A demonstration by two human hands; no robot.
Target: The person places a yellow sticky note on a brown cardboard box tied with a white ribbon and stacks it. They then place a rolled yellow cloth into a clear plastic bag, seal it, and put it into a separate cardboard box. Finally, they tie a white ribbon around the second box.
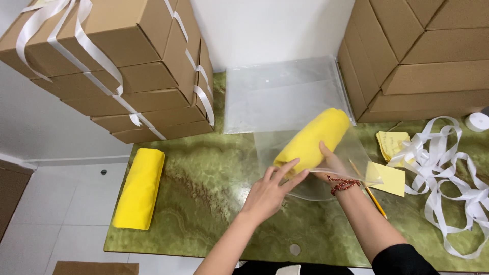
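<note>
A rolled yellow cloth lies slantwise inside a clear plastic bag on the green marble table. My right hand, with a red bead bracelet at the wrist, reaches into the bag's mouth and grips the near end of the roll. My left hand rests flat with its fingers spread on the bag's near edge, touching the roll's end. A second folded yellow cloth lies at the table's left edge, away from both hands.
A stack of clear bags lies at the back. Cardboard boxes tied with white ribbon stand at the left, plain boxes at the right. Yellow notes, a pencil, loose white ribbon and a ribbon roll lie to the right.
</note>
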